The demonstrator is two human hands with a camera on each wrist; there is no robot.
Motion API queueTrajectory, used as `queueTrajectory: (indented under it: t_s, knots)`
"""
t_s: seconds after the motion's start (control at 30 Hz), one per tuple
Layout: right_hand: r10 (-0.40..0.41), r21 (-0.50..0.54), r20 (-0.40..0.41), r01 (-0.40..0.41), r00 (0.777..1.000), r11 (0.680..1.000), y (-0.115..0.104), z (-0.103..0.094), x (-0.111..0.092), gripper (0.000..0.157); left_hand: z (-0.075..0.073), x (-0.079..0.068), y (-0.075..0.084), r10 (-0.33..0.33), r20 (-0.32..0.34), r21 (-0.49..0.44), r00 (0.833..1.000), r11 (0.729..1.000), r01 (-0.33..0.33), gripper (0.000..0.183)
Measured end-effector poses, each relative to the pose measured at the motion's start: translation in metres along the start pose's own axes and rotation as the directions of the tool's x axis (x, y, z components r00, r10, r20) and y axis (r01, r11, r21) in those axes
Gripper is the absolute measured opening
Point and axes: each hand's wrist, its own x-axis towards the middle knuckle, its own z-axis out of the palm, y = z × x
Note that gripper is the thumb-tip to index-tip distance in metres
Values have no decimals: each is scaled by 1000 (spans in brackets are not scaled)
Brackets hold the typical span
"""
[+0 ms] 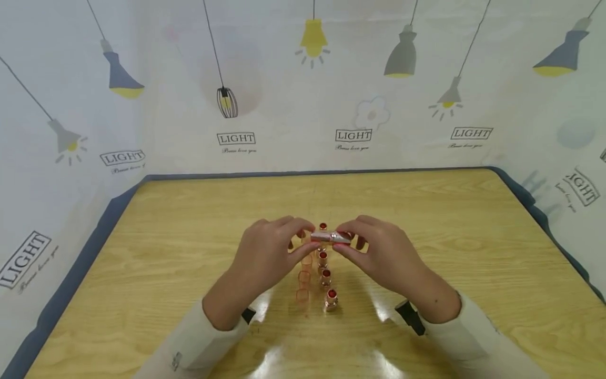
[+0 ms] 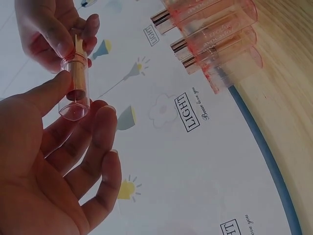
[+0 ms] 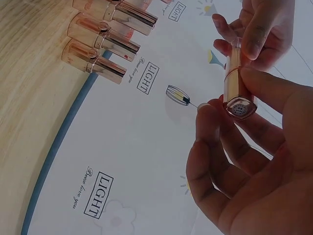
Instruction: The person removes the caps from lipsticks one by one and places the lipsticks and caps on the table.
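Above the middle of the table, my two hands hold one lipstick between them, level from side to side. My left hand pinches its clear cap between thumb and fingers. Inside that cap, the inner barrel shows through in the left wrist view. On the other end, my right hand pinches the shiny rose-gold lipstick tube, whose base carries a small round label. Below the hands stands a column of uncapped rose-gold lipstick tubes. To its left stand several clear pinkish caps, partly hidden by the left hand.
The wood-grain table has a dark blue edge at the back. White walls printed with lamps and lettering enclose it at the back and sides. A dark strap sits at the right wrist.
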Motion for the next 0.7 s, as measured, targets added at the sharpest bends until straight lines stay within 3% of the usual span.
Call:
queueTrajectory:
  t_s: [0.7]
  knots:
    - [-13, 49, 43, 11, 999, 999, 1, -2, 0, 22, -2, -1, 1, 9, 8, 20, 1000, 1000, -9, 29]
